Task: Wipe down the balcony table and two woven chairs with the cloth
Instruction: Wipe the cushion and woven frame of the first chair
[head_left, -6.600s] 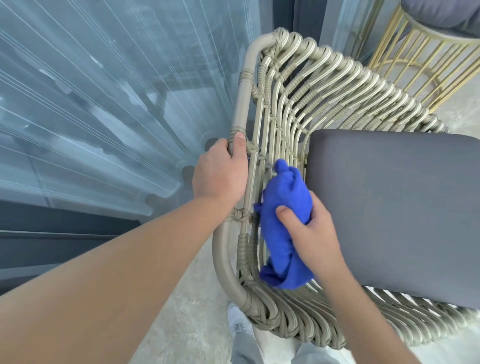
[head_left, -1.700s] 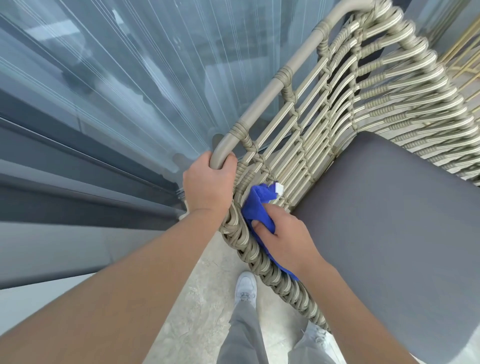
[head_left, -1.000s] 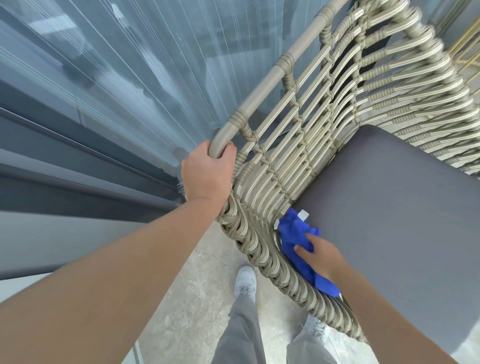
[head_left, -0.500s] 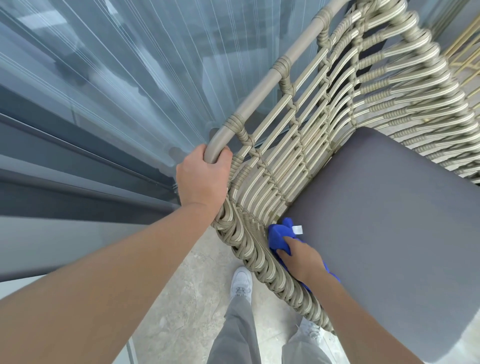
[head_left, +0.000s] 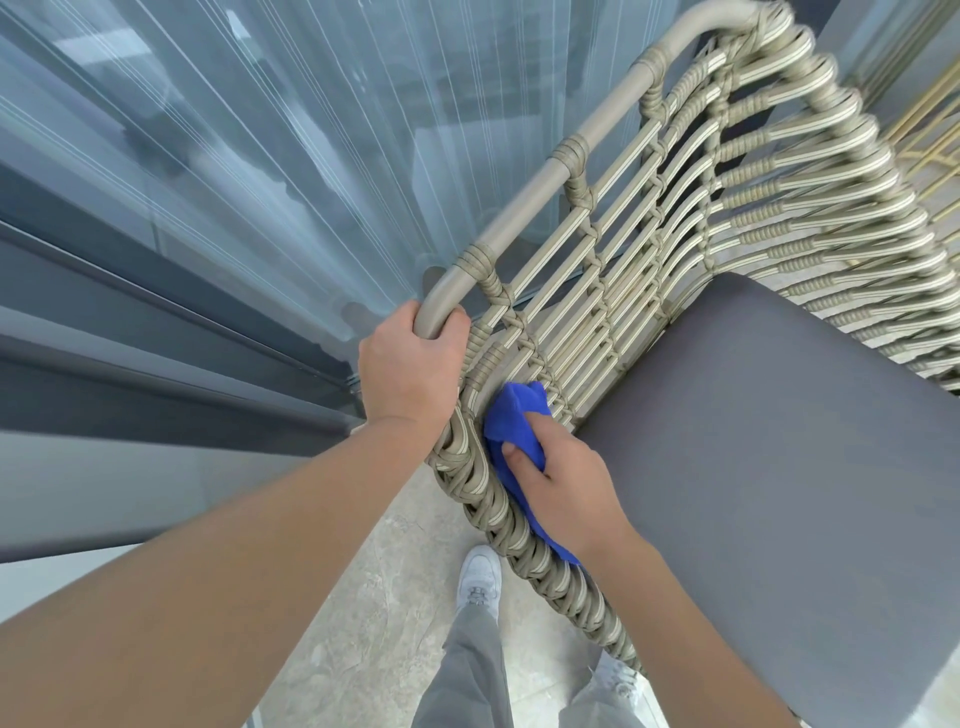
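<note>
A beige woven chair (head_left: 675, 218) with a dark grey seat cushion (head_left: 779, 467) fills the right half of the head view. My left hand (head_left: 410, 369) is closed around the smooth top rail at the chair's front corner. My right hand (head_left: 561, 483) presses a bunched blue cloth (head_left: 514, 421) against the inner woven side, just below the left hand and beside the cushion's edge. Part of the cloth is hidden under my palm and trails down along the woven front rim.
A glass balcony panel with grey frame rails (head_left: 208, 234) stands close along the chair's left side. My legs and white shoes (head_left: 478, 577) are on the stone floor below the rim. Gold metal bars (head_left: 930, 130) show at the upper right edge.
My right hand has slid the cloth up and to the left along the inner weave, from the lower rim beside the cushion to just under the left hand. The left hand has kept its grip.
</note>
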